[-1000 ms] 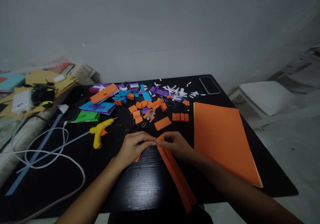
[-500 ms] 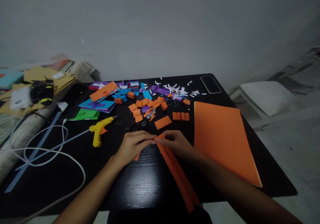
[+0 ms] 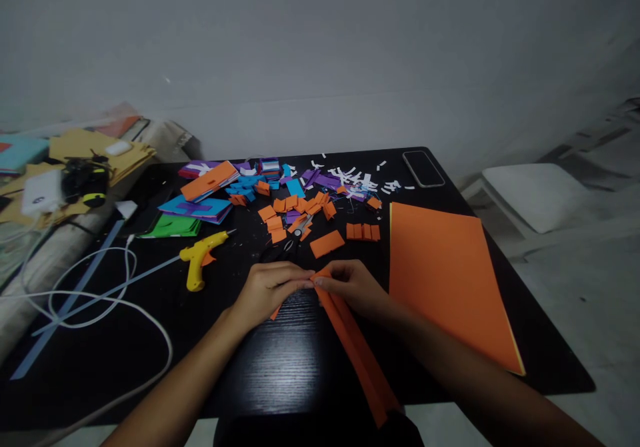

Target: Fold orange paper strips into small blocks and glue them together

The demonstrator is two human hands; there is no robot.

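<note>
A long folded strip of orange paper (image 3: pixel 353 340) slants from my fingers down toward the table's front edge. My right hand (image 3: pixel 357 287) is closed on its far end, thumb on top. Fingers pressed together, my left hand (image 3: pixel 273 290) meets the same end of the strip from the left. A small orange paper corner (image 3: pixel 275 312) shows beneath the left hand; the rest of it is hidden. Just beyond the hands lie scissors (image 3: pixel 283 248), an orange paper rectangle (image 3: pixel 327 244) and a folded orange piece (image 3: pixel 363 232).
At left are a yellow glue gun (image 3: pixel 200 260), white cable (image 3: pixel 150 320) and folded paper stacks (image 3: pixel 195 208). Orange paper pieces (image 3: pixel 275 224) and white scraps (image 3: pixel 353 177) are scattered behind. Large orange sheets (image 3: pixel 440 274) lie right, a phone (image 3: pixel 423 168) at the back, a white stool (image 3: pixel 535 194) beyond.
Hardly anything differs. The view has shifted very slightly, while both hands stay at the far end of the orange strip.
</note>
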